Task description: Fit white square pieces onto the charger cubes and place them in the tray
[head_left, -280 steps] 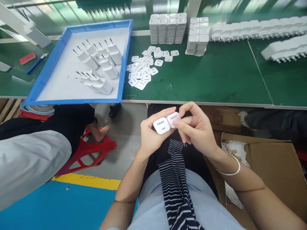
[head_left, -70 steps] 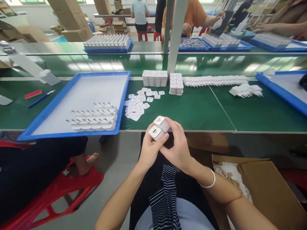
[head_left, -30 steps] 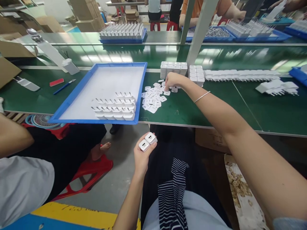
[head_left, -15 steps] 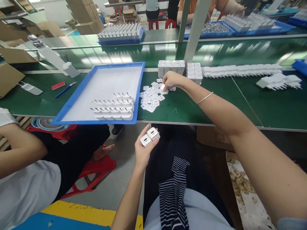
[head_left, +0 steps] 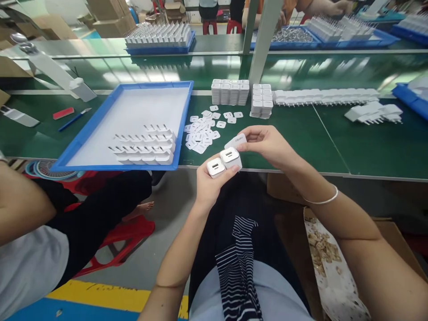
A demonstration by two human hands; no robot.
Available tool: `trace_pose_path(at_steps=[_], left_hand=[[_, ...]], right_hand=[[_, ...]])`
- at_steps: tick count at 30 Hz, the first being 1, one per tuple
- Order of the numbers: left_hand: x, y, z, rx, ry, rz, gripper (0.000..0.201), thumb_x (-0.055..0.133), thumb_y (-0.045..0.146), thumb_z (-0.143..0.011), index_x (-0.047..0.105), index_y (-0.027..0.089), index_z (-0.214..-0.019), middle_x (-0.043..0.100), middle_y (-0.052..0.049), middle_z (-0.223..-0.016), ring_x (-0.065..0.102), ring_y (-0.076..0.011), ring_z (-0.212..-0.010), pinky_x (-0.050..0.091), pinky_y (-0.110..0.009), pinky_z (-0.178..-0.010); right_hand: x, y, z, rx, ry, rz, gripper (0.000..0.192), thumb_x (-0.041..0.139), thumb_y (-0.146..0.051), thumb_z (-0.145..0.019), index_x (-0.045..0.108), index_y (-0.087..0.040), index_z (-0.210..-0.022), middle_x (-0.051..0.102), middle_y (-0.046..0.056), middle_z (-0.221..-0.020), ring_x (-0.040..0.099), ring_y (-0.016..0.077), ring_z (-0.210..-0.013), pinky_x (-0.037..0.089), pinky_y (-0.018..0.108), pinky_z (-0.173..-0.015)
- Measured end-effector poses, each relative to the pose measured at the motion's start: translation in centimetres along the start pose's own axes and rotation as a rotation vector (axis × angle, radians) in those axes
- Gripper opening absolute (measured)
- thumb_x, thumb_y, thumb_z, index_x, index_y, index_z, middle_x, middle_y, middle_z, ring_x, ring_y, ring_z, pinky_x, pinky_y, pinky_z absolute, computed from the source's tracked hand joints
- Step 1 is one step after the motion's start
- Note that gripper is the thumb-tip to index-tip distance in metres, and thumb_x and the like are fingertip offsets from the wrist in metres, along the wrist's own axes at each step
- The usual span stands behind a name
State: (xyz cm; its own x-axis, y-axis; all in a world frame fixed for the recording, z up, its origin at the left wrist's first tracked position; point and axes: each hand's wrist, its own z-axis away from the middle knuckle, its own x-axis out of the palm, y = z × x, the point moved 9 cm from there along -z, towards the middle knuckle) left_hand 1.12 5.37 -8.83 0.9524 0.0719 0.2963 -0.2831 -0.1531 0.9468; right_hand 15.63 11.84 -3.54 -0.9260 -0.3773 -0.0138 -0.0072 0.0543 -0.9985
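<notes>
The left hand (head_left: pixel 207 187) is clamped around two white adapters (head_left: pixel 230 156), side by side with port ends up, mid-frame. Just above them, the right hand (head_left: pixel 267 145) pinches a white plate (head_left: pixel 235 141); whether it touches the adapters, I cannot tell. Half a second ago the right hand was over the loose plates, and the adapters sat below the bench edge; now they overlap it.

At lower left are a co-worker's leg (head_left: pixel 110 214) and a red stool (head_left: pixel 137 229); an open carton (head_left: pixel 389 228) stands at lower right. Past the hands, loose plates (head_left: pixel 199 132) lie heaped near centre, beside a blue tray (head_left: pixel 182 120) holding prongs-up chargers (head_left: pixel 147 154). White stacks (head_left: pixel 230 91) rise behind the heap. At upper centre, a grey post (head_left: pixel 265 40) partly blocks a person in orange (head_left: pixel 290 6).

The pinched plate bears small slanted lettering, "Fibaks"; marks on the yellow floor strip (head_left: pixel 133 299) are illegible.
</notes>
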Motion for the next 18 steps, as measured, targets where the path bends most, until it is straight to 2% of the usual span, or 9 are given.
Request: trace_pose_path(at_steps=[4, 6, 9, 13, 15, 18], left_hand=[[1.1, 0.8, 0.6, 0.080, -0.005, -0.115, 0.044, 0.090, 0.028, -0.071, 0.076, 0.020, -0.112, 0.078, -0.008, -0.111, 0.073, -0.0261, -0.106, 0.059, -0.039, -0.096], [1.4, 2.3, 1.1, 0.205, -0.023, -0.241, 0.040, 0.088, 0.024, -0.073, 0.076, 0.020, -0.111, 0.077, -0.009, -0.116, 0.072, -0.0259, -0.111, 0.057, -0.040, -0.101], [1.8, 4.9, 2.1, 0.449, -0.024, -0.439, 0.036, 0.084, 0.020, -0.076, 0.076, 0.021, -0.110, 0.076, -0.008, -0.117, 0.070, -0.0242, -0.113, 0.056, -0.039, -0.103], [2.0, 6.8, 3.4, 0.673, 0.011, -0.643, 0.040, 0.083, 0.019, -0.077, 0.073, 0.022, -0.116, 0.075, -0.007, -0.121, 0.071, -0.0245, -0.113, 0.058, -0.040, -0.100], [2.2, 7.2, 3.7, 0.721, -0.007, -0.687, 0.042, 0.082, 0.019, -0.079, 0.072, 0.022, -0.119, 0.073, -0.008, -0.126, 0.071, -0.0248, -0.114, 0.059, -0.040, -0.100], [2.7, 7.5, 4.1, 0.775, -0.048, -0.693, 0.045, 0.080, 0.017, -0.080, 0.070, 0.021, -0.123, 0.071, -0.009, -0.130, 0.071, -0.0248, -0.115, 0.060, -0.040, -0.101]], right_hand=[[-0.3, -0.8, 1.8, -0.102, 0.041, 0.169, 0.019, 0.077, -0.030, -0.083, 0.079, -0.025, -0.101, 0.076, 0.003, -0.098, 0.068, 0.0203, -0.090, 0.056, 0.034, -0.079], [-0.6, -1.6, 2.8, -0.169, 0.081, 0.324, 0.023, 0.069, -0.027, -0.090, 0.079, -0.028, -0.111, 0.074, 0.003, -0.099, 0.066, 0.0197, -0.087, 0.053, 0.034, -0.075], [-0.8, -2.5, 4.5, -0.224, 0.110, 0.443, 0.024, 0.066, -0.024, -0.093, 0.079, -0.031, -0.112, 0.075, 0.002, -0.096, 0.065, 0.0197, -0.081, 0.052, 0.035, -0.073], [-1.2, -3.2, 6.9, -0.214, 0.180, 0.247, 0.028, 0.075, -0.025, -0.087, 0.077, -0.036, -0.113, 0.072, -0.001, -0.077, 0.057, 0.0152, -0.054, 0.052, 0.034, -0.055], [-0.9, -3.1, 7.9, -0.193, 0.189, 0.104, 0.031, 0.080, -0.024, -0.083, 0.076, -0.035, -0.112, 0.071, -0.002, -0.071, 0.058, 0.0150, -0.051, 0.054, 0.033, -0.050], [0.4, -2.2, 8.4, -0.117, 0.118, -0.053, 0.028, 0.083, -0.022, -0.080, 0.077, -0.033, -0.105, 0.071, -0.002, -0.066, 0.062, 0.0149, -0.050, 0.054, 0.030, -0.045]])
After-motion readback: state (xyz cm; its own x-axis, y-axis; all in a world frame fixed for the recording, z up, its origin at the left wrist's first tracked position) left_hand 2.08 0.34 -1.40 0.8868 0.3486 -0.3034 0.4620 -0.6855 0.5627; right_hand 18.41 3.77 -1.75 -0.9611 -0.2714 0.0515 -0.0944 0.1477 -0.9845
